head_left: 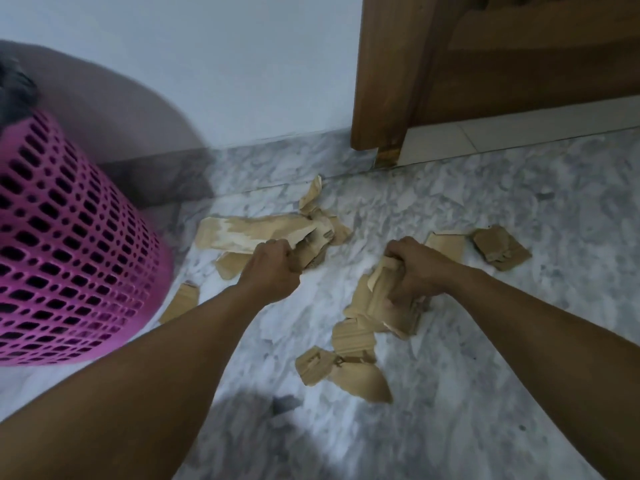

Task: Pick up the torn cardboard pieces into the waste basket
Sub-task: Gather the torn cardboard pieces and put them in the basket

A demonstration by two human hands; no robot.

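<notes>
Pink basket at 9 o'clock, wood furniture leg at 1, marble floor w/ roughly ten cardboard scraps spread centre to 3. L hand clenched on a long strip. R hand grasps a wad; nothing blocks basket.

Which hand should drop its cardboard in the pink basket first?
Probably the left hand. It already grips a long torn cardboard piece and is nearer the pink waste basket on the left. The right hand, holding a bundle of pieces, is farther away.
</notes>
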